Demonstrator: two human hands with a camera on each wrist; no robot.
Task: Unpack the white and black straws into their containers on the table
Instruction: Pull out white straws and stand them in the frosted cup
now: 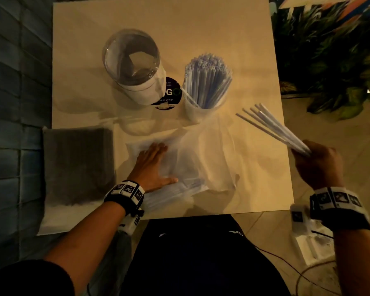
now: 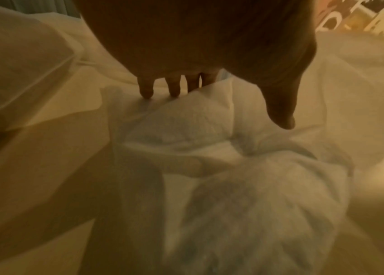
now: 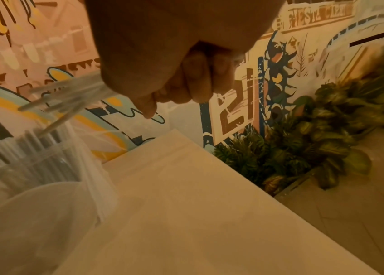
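My right hand [image 1: 316,161] grips a bunch of white straws [image 1: 271,124] above the table's right edge, their free ends pointing toward a clear cup [image 1: 201,112] packed with white straws [image 1: 209,80]. The same held straws [image 3: 68,93] fan out from my fist [image 3: 174,83] in the right wrist view. My left hand [image 1: 152,165] lies flat, fingers straight, on a clear plastic straw bag [image 1: 201,159]; its fingertips [image 2: 146,93] press the crumpled bag [image 2: 209,148]. A pack of black straws [image 1: 77,165] lies at the table's left edge. An empty clear jar [image 1: 135,67] stands at the back.
The beige table [image 1: 179,22] ends just right of my right hand. A round black sticker [image 1: 169,92] lies between jar and cup. Green plants [image 1: 329,60] and a painted wall [image 3: 44,46] stand beyond the right edge. A white device with cables [image 1: 310,242] sits on the floor.
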